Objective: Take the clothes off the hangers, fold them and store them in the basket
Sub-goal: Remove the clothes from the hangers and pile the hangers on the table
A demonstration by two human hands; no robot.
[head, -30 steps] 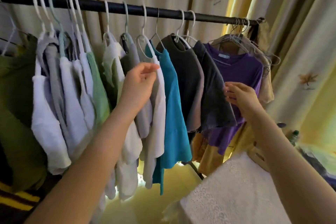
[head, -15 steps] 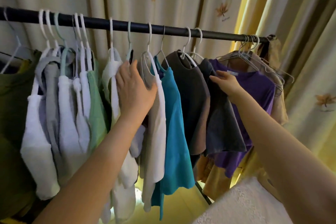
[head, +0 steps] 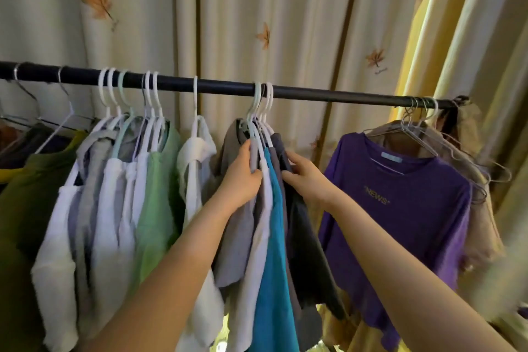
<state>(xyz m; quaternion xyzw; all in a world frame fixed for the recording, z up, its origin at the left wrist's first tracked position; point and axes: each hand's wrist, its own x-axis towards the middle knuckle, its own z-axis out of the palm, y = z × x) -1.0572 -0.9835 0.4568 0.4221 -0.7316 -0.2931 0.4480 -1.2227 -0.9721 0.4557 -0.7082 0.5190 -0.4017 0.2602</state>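
A black rail [head: 314,93] carries many clothes on white hangers. In the middle hangs a squeezed bunch: a grey shirt [head: 231,243], a white one, a teal shirt [head: 274,260] and dark grey shirts [head: 308,240]. My left hand [head: 243,177] grips the left side of this bunch near the hangers' shoulders. My right hand [head: 303,177] pinches the dark shirts on the bunch's right side. A purple shirt [head: 400,208] printed "NEWS" hangs apart on the right. No basket is in view.
Further left hang a white garment [head: 197,157], a green top [head: 160,197], several white and grey pieces and an olive shirt [head: 25,208]. Empty wire hangers [head: 468,163] and a beige garment crowd the rail's right end. Cream leaf-print curtains [head: 257,23] hang behind.
Both hands have pushed the middle hangers together into one tight bunch, leaving gaps on the rail on both sides. The purple shirt now hangs fully exposed. The view has tilted upward.
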